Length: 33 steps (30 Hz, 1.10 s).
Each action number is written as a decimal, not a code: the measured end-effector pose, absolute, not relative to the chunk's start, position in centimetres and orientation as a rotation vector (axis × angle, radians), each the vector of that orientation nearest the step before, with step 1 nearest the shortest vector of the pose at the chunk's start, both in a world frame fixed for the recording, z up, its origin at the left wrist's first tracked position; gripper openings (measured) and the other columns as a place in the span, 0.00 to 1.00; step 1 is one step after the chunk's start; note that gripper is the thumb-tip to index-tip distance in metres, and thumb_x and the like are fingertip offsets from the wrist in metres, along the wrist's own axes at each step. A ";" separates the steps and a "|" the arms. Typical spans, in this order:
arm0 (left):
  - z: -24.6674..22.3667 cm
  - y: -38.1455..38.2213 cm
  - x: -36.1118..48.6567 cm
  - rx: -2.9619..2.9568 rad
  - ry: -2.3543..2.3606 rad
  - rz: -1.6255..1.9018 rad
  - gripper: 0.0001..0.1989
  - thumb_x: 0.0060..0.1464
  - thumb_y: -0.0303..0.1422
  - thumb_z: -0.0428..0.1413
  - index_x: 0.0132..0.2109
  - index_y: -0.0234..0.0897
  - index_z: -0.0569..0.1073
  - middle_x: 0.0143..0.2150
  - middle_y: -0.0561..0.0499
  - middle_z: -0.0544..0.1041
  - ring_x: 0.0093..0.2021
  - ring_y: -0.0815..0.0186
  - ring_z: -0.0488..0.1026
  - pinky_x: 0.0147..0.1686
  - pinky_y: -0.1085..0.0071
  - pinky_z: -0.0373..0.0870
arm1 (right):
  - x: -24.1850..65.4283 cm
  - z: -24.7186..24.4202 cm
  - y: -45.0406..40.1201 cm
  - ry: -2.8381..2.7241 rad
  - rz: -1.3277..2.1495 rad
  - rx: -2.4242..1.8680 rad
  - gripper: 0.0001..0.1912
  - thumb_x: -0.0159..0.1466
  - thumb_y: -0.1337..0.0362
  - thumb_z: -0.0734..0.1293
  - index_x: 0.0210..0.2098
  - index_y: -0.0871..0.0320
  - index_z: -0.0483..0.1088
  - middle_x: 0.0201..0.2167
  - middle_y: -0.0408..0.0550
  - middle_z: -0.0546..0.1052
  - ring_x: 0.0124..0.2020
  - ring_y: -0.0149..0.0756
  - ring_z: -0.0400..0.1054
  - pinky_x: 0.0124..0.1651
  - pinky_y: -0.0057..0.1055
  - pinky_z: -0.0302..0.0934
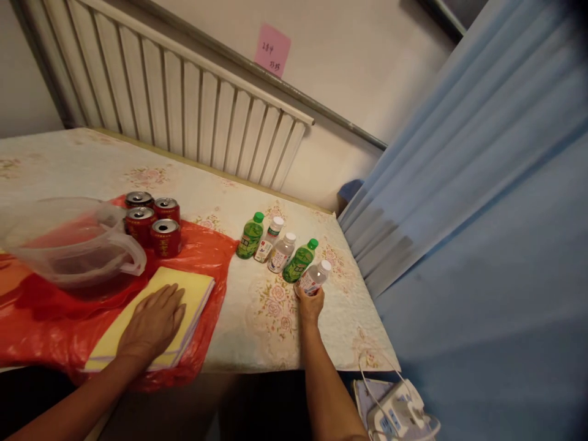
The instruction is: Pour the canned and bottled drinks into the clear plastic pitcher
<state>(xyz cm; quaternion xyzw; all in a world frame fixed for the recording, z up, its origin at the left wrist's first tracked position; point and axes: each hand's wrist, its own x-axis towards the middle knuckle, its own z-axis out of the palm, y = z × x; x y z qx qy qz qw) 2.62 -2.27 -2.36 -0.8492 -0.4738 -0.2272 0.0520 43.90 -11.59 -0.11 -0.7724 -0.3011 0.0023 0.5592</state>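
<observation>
My left hand [154,321] lies flat on a folded yellow cloth [195,288], its fingers stretched out. Under the cloth spreads a red plastic bag [218,269]. My right hand [311,303] is wrapped round the lower part of a clear plastic bottle [316,275] with a white cap. That bottle stands at the near end of a slanting row. Beside it come a green bottle [299,260], a clear bottle [282,252], a slimmer white-capped bottle [269,239] and another green bottle [250,236].
Several red drink cans [166,237] stand on the bag, next to a clear plastic jug [59,245] with a handle. A flowered tablecloth [257,318] covers the table. A radiator [206,116] runs behind; a blue curtain [459,245] hangs right. A power strip [399,416] sits below the table edge.
</observation>
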 end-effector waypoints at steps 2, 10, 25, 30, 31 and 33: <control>-2.5 -2.2 2.6 -2.575 -1.433 -0.698 0.26 0.63 0.39 0.43 0.59 0.28 0.71 0.62 0.33 0.71 0.64 0.47 0.64 0.62 0.50 0.57 | 44.6 -0.1 -11.6 -0.660 0.011 -1.832 0.25 0.46 0.48 0.75 0.34 0.56 0.66 0.29 0.45 0.74 0.30 0.36 0.65 0.30 0.29 0.56; -2.3 -2.4 2.7 -2.575 -1.444 -0.711 0.24 0.63 0.38 0.43 0.58 0.29 0.71 0.61 0.34 0.71 0.64 0.47 0.64 0.61 0.50 0.58 | 46.7 0.1 -11.7 -0.726 0.178 -1.770 0.24 0.47 0.51 0.73 0.38 0.57 0.69 0.29 0.40 0.74 0.27 0.32 0.62 0.31 0.27 0.57; -2.1 -2.4 2.6 -2.567 -1.420 -0.713 0.25 0.63 0.38 0.43 0.58 0.28 0.72 0.61 0.34 0.72 0.63 0.47 0.65 0.62 0.51 0.58 | 46.3 -0.4 -11.8 -0.793 0.121 -1.720 0.22 0.53 0.50 0.70 0.42 0.57 0.71 0.36 0.46 0.79 0.35 0.38 0.69 0.39 0.31 0.61; -2.1 -2.4 2.5 -2.571 -1.430 -0.714 0.24 0.63 0.38 0.44 0.58 0.29 0.71 0.61 0.34 0.72 0.62 0.47 0.65 0.61 0.51 0.59 | 45.9 -1.1 -11.7 -0.773 0.036 -1.744 0.21 0.54 0.50 0.70 0.41 0.58 0.71 0.37 0.48 0.78 0.37 0.40 0.68 0.41 0.32 0.61; -2.1 -2.4 2.5 -2.570 -1.429 -0.711 0.24 0.63 0.38 0.44 0.58 0.29 0.71 0.61 0.34 0.72 0.62 0.47 0.65 0.61 0.51 0.59 | 46.0 -1.2 -11.7 -0.775 0.031 -1.747 0.22 0.53 0.50 0.71 0.41 0.58 0.71 0.37 0.48 0.78 0.36 0.40 0.68 0.41 0.32 0.61; -2.0 -2.4 2.6 -2.564 -1.431 -0.707 0.24 0.63 0.38 0.43 0.58 0.29 0.72 0.61 0.34 0.72 0.62 0.47 0.65 0.61 0.51 0.59 | 46.1 -1.5 -11.7 -0.780 0.029 -1.749 0.24 0.51 0.51 0.72 0.42 0.58 0.71 0.37 0.48 0.78 0.36 0.40 0.69 0.41 0.32 0.61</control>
